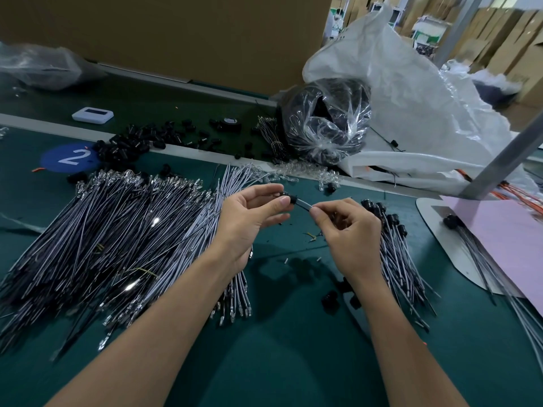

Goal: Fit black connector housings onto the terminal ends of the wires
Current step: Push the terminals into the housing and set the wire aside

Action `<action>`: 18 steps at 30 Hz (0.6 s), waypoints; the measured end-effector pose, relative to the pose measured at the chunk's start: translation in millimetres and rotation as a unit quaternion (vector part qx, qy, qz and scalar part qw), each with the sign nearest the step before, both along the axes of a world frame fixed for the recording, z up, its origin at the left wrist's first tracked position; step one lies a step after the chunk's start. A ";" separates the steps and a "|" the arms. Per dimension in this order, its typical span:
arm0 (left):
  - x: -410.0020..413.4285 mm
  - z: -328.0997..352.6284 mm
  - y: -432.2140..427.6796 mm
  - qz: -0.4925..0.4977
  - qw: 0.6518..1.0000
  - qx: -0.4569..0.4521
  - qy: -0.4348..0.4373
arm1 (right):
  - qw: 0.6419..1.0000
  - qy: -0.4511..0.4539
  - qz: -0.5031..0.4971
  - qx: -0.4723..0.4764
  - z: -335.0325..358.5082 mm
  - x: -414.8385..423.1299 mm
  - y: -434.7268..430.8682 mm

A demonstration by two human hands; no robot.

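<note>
My left hand (252, 212) pinches a small black connector housing (291, 198) between thumb and fingers above the green mat. My right hand (346, 227) pinches a thin grey wire (304, 204) whose end meets the housing. A large fan of bare grey wires with metal terminals (117, 236) lies to the left. Wires with black housings fitted (393, 248) lie in a pile to the right, partly hidden by my right hand. Loose black housings (141, 142) are scattered at the back left.
A clear bag of black parts (326, 121) and a big white sack (411, 107) stand at the back right. A pink sheet (505, 239) on a white plate lies at right. Three loose housings (340, 295) lie under my right wrist. A white device (92, 114) sits far left.
</note>
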State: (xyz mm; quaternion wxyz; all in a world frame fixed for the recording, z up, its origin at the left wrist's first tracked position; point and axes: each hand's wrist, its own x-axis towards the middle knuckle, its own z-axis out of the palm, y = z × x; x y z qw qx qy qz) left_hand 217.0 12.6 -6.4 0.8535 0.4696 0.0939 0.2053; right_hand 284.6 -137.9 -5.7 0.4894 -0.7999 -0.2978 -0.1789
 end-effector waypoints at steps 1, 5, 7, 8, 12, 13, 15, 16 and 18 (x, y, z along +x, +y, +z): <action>0.1 0.0 0.1 0.000 1.000 -0.001 -0.001 | 1.000 -0.003 0.000 -0.004 -0.5 0.0 0.3; -0.1 -0.3 0.7 -0.001 1.000 0.006 0.000 | 0.999 -0.034 0.004 -0.011 -1.6 -0.2 0.7; -0.4 -0.3 0.2 -0.002 1.000 0.015 0.003 | 0.999 -0.052 0.003 -0.012 -1.9 -0.1 0.7; -0.5 -0.2 -0.2 -0.002 1.000 0.018 0.004 | 0.998 -0.056 0.002 -0.011 -2.0 0.2 0.6; -1.0 0.1 -1.1 -0.002 1.000 0.019 0.005 | 0.998 -0.058 -0.001 -0.005 -3.1 0.7 0.9; -0.9 0.1 -1.1 -0.001 1.000 0.016 0.004 | 0.999 -0.053 0.003 -0.005 -3.6 0.6 1.0; -0.8 0.4 -1.1 0.000 1.000 0.009 0.005 | 0.999 -0.041 0.012 -0.007 -4.7 0.6 1.3; -0.8 0.5 -1.0 0.001 1.000 0.007 0.005 | 0.999 -0.038 0.014 -0.010 -5.2 0.8 1.6; -0.6 0.1 -0.7 0.003 1.000 0.007 0.002 | 0.999 -0.040 0.016 -0.019 -6.2 1.5 2.6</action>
